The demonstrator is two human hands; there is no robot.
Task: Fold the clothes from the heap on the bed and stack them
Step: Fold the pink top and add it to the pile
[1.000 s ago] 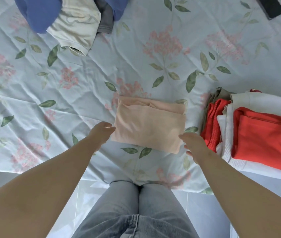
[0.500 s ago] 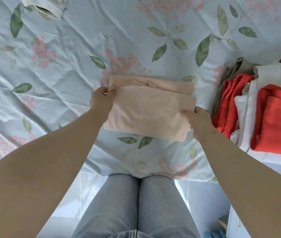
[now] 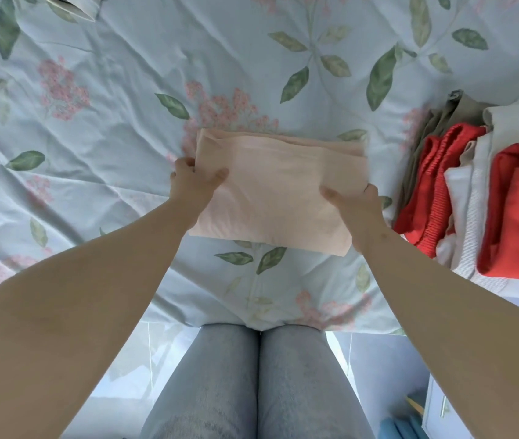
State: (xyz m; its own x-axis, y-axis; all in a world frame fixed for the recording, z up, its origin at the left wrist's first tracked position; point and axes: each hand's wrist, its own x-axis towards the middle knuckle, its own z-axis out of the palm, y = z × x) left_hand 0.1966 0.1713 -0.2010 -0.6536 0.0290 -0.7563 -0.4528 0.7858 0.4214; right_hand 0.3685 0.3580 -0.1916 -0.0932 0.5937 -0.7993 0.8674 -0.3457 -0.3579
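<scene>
- A person's left hand and right hand hold a folded peach garment by its side edges, thumbs on top and fingers curled round it.
- It is over the near middle of the flowered bed.
- Just right lies the stack of folded red and white clothes.
- A cream garment shows far left.

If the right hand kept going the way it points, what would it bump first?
The folded peach cloth that the right hand grips; beyond it, probably just the flowered sheet.
</scene>
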